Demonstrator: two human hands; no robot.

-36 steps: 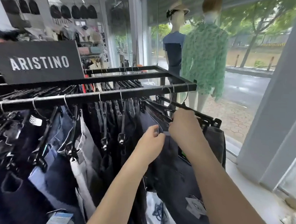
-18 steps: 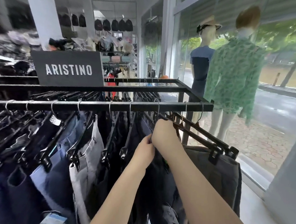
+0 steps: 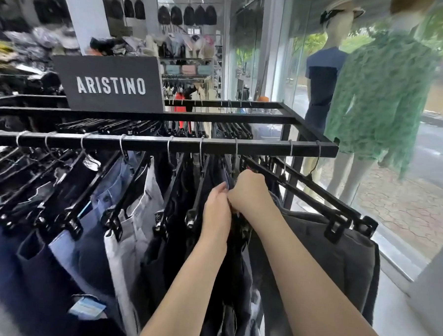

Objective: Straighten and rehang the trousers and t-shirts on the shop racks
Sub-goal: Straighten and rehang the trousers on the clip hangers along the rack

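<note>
Two hands, apart a second ago, touch mid-frame, left hand point(image 3: 217, 206) and right hand point(image 3: 251, 192) gripping dark trousers point(image 3: 235, 271), so that pair looks nearly straightened.

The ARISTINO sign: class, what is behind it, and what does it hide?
Behind the ARISTINO sign rise a white pillar and shelves of piled goods, dark items hung above them. The sign hides the pillar's foot and anything directly behind it.

The left hand point(image 3: 217, 208) and right hand point(image 3: 250, 192) touch each other, fingers curled into dark trousers point(image 3: 235, 271) hanging from the black rail point(image 3: 165, 144). Grey trousers point(image 3: 339, 253) hang just to their right.
</note>
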